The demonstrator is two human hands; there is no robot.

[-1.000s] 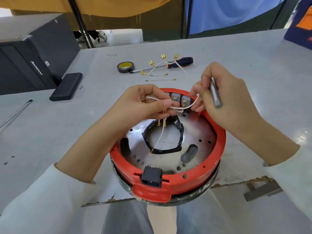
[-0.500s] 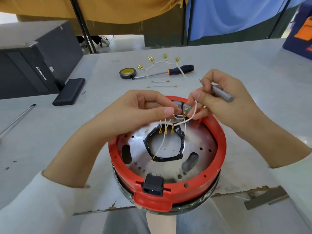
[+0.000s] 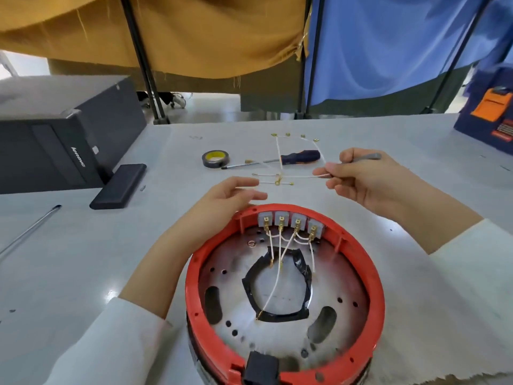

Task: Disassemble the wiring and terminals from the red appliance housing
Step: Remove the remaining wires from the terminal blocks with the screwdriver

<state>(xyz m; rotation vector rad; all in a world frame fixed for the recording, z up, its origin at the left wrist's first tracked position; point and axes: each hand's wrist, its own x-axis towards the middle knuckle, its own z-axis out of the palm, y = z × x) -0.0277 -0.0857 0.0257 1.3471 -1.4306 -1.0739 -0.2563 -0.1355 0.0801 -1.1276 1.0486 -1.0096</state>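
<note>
Both forearms reach forward over the desk beyond the red housing. The left hand hovers with fingers relaxed and spread. The right hand pinches a freed white wire, a grey tool tucked in its curled fingers.

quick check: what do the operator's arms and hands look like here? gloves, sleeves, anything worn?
Both hands are bare: no gloves, rings or watch visible on the left hand or the right hand. Each arm wears a plain white long sleeve, left sleeve and right sleeve, both ending partway up the forearm, no markings visible.
</note>
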